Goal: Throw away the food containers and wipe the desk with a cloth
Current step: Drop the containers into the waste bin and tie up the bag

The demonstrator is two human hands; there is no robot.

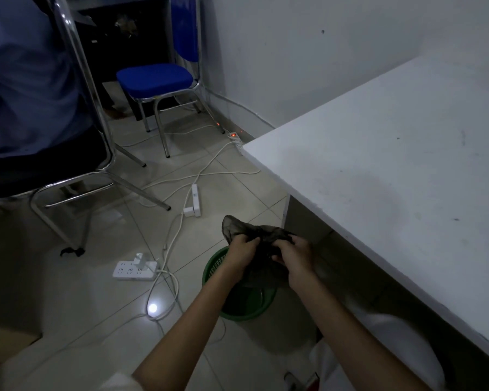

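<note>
the counter [393, 170] stands beside the bin [209, 270]. over the bin, a dark bag [254, 232], perhaps the cloth; light is poor. left hand [242, 252] and right hand [295, 258] clutch it, fingers curled. a slack hold could drop it onto the cables [165, 249].

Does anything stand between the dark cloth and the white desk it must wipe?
Nothing visible. The left hand and right hand grip the dark crumpled cloth above the green basket, beside the white desk.
</note>
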